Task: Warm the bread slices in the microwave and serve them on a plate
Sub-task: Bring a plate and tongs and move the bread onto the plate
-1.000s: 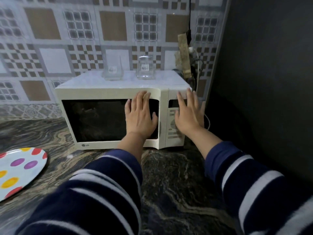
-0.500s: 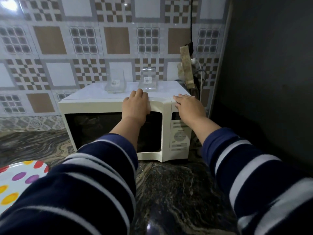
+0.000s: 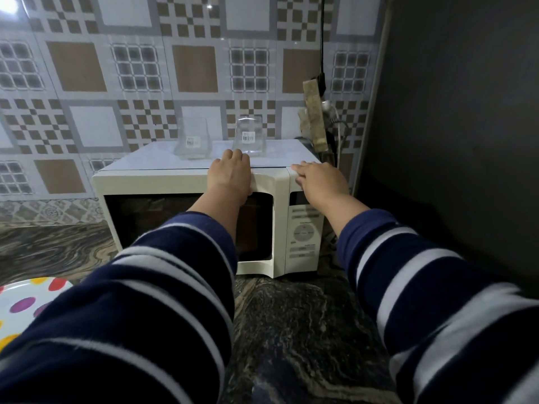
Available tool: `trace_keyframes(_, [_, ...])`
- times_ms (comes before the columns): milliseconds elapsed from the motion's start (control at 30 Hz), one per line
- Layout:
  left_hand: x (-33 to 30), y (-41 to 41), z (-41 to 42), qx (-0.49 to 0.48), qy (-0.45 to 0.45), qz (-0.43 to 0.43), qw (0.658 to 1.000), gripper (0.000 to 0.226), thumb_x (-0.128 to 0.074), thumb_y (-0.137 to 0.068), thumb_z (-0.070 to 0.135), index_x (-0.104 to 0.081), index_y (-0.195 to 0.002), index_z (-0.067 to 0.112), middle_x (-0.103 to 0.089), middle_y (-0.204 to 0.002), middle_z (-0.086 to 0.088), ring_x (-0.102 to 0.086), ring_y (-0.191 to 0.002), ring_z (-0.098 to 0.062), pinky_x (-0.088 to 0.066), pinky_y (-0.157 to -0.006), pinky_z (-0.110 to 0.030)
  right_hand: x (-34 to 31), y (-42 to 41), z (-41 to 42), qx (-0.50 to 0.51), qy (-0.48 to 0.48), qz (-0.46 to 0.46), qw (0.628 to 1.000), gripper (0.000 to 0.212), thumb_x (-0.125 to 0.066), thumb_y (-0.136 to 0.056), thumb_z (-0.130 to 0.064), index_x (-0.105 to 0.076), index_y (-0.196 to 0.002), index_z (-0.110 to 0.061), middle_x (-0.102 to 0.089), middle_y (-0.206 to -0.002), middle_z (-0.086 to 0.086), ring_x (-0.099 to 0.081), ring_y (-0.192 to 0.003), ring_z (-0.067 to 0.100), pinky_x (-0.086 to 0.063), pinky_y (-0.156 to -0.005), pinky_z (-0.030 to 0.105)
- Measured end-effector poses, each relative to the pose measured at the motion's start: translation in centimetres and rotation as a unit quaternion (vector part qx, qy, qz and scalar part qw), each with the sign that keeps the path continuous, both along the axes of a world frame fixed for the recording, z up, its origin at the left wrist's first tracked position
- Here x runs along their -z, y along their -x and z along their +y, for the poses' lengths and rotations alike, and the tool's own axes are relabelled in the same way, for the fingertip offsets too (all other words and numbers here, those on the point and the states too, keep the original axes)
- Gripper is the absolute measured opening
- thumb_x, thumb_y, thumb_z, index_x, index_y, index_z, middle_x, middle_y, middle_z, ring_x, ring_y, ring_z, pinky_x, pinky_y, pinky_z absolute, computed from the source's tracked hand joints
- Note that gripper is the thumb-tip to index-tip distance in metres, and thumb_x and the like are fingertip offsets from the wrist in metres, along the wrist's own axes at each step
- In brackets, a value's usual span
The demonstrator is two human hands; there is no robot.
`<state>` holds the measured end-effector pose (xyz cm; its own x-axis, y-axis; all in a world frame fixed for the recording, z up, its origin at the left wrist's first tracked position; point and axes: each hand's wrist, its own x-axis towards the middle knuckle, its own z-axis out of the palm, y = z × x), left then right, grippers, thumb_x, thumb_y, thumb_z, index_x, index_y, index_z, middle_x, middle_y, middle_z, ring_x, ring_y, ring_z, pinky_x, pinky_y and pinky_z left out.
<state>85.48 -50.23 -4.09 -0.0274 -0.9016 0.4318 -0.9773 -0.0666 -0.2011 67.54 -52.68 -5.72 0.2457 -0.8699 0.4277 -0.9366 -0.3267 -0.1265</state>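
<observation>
A cream microwave [image 3: 180, 182] stands on the counter against the tiled wall, its dark-windowed door [image 3: 145, 225] shut. My left hand [image 3: 230, 174] is on the door's top edge near its right end, fingers curled over the edge. My right hand [image 3: 320, 179] lies on the top right corner above the control panel [image 3: 303, 233], fingers stretched and holding nothing. A white plate with coloured dots [image 3: 23, 304] sits at the lower left, partly hidden by my left sleeve. No bread is visible; the window is too dark to see inside.
Two clear glass tumblers [image 3: 192, 138] [image 3: 249, 135] stand on top of the microwave, just behind my left hand. A cable and plug [image 3: 320, 83] hang at the back right. A dark wall [image 3: 452, 141] closes the right side. The dark marble counter [image 3: 291, 330] lies in front.
Both hands rose from the door front and control panel to the microwave's top edge. The camera view tilted upward. The door has stayed shut.
</observation>
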Motion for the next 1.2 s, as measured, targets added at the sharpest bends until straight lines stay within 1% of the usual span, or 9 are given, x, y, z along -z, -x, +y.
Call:
trace_keyframes(167, [0.0, -0.8, 2.5, 0.055, -0.010, 0.040, 0.998, 0.061, -0.071, -0.083, 0.028, -0.042, -0.133, 0.009, -0.043, -0.133, -0.008, -0.040, -0.125, -0.026, -0.038, -0.101, -0.038, -0.4, -0.2, 0.4, 0.003, -0.016, -0.010, 1.000, 0.033, -0.038, -0.101, -0.017, -0.057, -0.128, -0.014, -0.058, -0.131, 0.014, -0.055, -0.115, 0.034, -0.048, -0.093, 0.044])
trace_keyframes(267, [0.3, -1.4, 4.3, 0.090, 0.000, 0.078, 0.993, 0.058, -0.069, -0.085, 0.028, -0.043, -0.134, 0.012, -0.043, -0.135, -0.007, -0.041, -0.125, -0.025, -0.038, -0.101, -0.038, -1.8, -0.9, 1.6, 0.011, -0.083, 0.012, 0.996, 0.042, -0.030, -0.102, -0.018, -0.044, -0.142, -0.016, -0.044, -0.147, 0.011, -0.044, -0.129, 0.034, -0.039, -0.105, 0.047])
trace_keyframes(333, [1.6, -2.1, 5.4, 0.096, 0.035, 0.087, 0.991, 0.056, -0.063, -0.089, 0.029, -0.040, -0.137, 0.012, -0.042, -0.139, -0.007, -0.040, -0.128, -0.025, -0.034, -0.106, -0.037, -2.6, -2.0, 2.8, 0.003, -0.074, 0.009, 0.997, 0.045, -0.023, -0.103, -0.026, -0.038, -0.145, -0.016, -0.038, -0.151, 0.008, -0.037, -0.136, 0.031, -0.028, -0.112, 0.049])
trace_keyframes(400, [3.4, -2.9, 6.4, 0.071, 0.056, 0.077, 0.993, 0.064, -0.057, -0.092, 0.031, -0.029, -0.146, 0.011, -0.033, -0.150, -0.007, -0.029, -0.140, -0.024, -0.021, -0.117, -0.038, -2.5, -3.7, 4.7, -0.021, -0.044, -0.004, 0.999, 0.049, -0.020, -0.104, -0.034, -0.036, -0.147, -0.016, -0.036, -0.153, 0.004, -0.032, -0.140, 0.024, -0.019, -0.116, 0.048])
trace_keyframes(467, [4.6, -3.6, 7.2, 0.026, 0.037, 0.059, 0.997, 0.076, -0.052, -0.094, 0.031, -0.009, -0.153, 0.012, -0.011, -0.161, -0.004, -0.006, -0.149, -0.019, -0.007, -0.122, -0.042, -1.5, -5.3, 6.6, -0.058, -0.030, 0.014, 0.998, 0.051, -0.022, -0.104, -0.038, -0.037, -0.146, -0.014, -0.036, -0.153, 0.004, -0.031, -0.141, 0.021, -0.016, -0.118, 0.047])
trace_keyframes(533, [4.7, -4.1, 7.9, 0.004, 0.005, 0.061, 0.998, 0.082, -0.051, -0.093, 0.030, 0.003, -0.154, 0.015, 0.004, -0.162, 0.000, 0.006, -0.149, -0.015, -0.002, -0.121, -0.045, -0.2, -6.0, 7.4, -0.070, -0.023, 0.031, 0.997, 0.056, -0.026, -0.103, -0.041, -0.029, -0.150, -0.012, -0.028, -0.158, 0.004, -0.022, -0.146, 0.019, -0.015, -0.119, 0.045])
trace_keyframes(600, [4.4, -4.2, 8.6, 0.005, -0.017, 0.070, 0.997, 0.086, -0.052, -0.091, 0.028, 0.006, -0.154, 0.017, 0.009, -0.162, 0.002, 0.011, -0.148, -0.013, -0.001, -0.121, -0.047, 0.7, -6.1, 7.8, -0.056, -0.018, 0.026, 0.998, 0.058, -0.031, -0.102, -0.040, -0.023, -0.152, -0.011, -0.021, -0.160, 0.004, -0.015, -0.148, 0.019, -0.012, -0.121, 0.042])
trace_keyframes(900, [4.5, -4.6, 11.5, 0.021, -0.036, 0.106, 0.994, 0.089, -0.052, -0.089, 0.026, 0.008, -0.154, 0.016, 0.012, -0.161, 0.004, 0.014, -0.148, -0.012, -0.001, -0.119, -0.053, 1.4, -7.2, 12.2, -0.007, 0.007, 0.061, 0.998, 0.058, -0.034, -0.102, -0.035, -0.020, -0.152, -0.010, -0.020, -0.160, 0.007, -0.016, -0.147, 0.022, -0.010, -0.121, 0.040])
trace_keyframes(1200, [4.5, -9.1, 17.8, 0.101, -0.047, 0.108, 0.988, 0.093, -0.056, -0.087, 0.027, 0.008, -0.153, 0.016, 0.010, -0.162, 0.004, 0.012, -0.148, -0.013, -0.002, -0.119, -0.053, 1.6, -12.3, 22.0, 0.073, 0.015, 0.063, 0.995, 0.059, -0.033, -0.102, -0.036, -0.017, -0.153, -0.011, -0.018, -0.160, 0.007, -0.014, -0.148, 0.022, -0.008, -0.121, 0.041])
